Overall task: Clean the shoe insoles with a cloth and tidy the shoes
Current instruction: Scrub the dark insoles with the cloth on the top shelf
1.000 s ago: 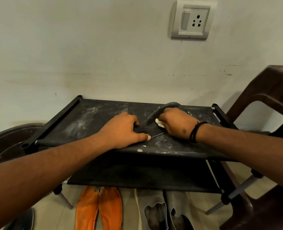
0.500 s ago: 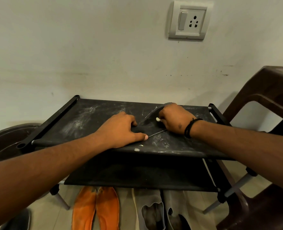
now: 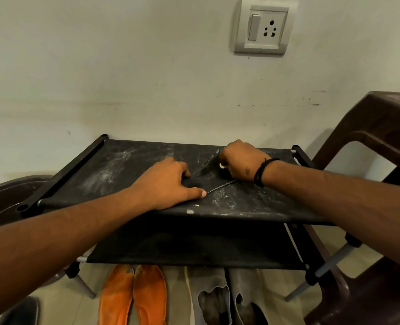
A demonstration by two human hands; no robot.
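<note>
Insole: a dark insole (image 3: pixel 211 175) lies flat on the dusty black fabric top shelf (image 3: pixel 114 170) of the shoe rack, its far end under my right hand, its near end under my left.
Left hand: my left hand (image 3: pixel 168 184) presses down on the near end of the insole, fingers bent over it and thumb stretched out flat along its pale edge.
Right hand: my right hand (image 3: pixel 240 161) is curled round a small pale cloth (image 3: pixel 222 165), only a scrap of which shows below my knuckles, and holds it against the far end of the insole.
Wristband: a black band (image 3: pixel 262 171) circles my right wrist.
Lower shelf: a second black fabric shelf (image 3: pixel 194 245) sits under the top one.
Floor: a pair of orange shoes (image 3: pixel 133 296) stands side by side under the rack, and beside them a pair of grey shoes (image 3: pixel 227 299).
Wall: a switch and socket plate (image 3: pixel 263 28) is mounted above the rack.
Sides: a brown plastic chair (image 3: pixel 381 141) stands to the right, a dark round tub (image 3: pixel 4 195) to the left.
</note>
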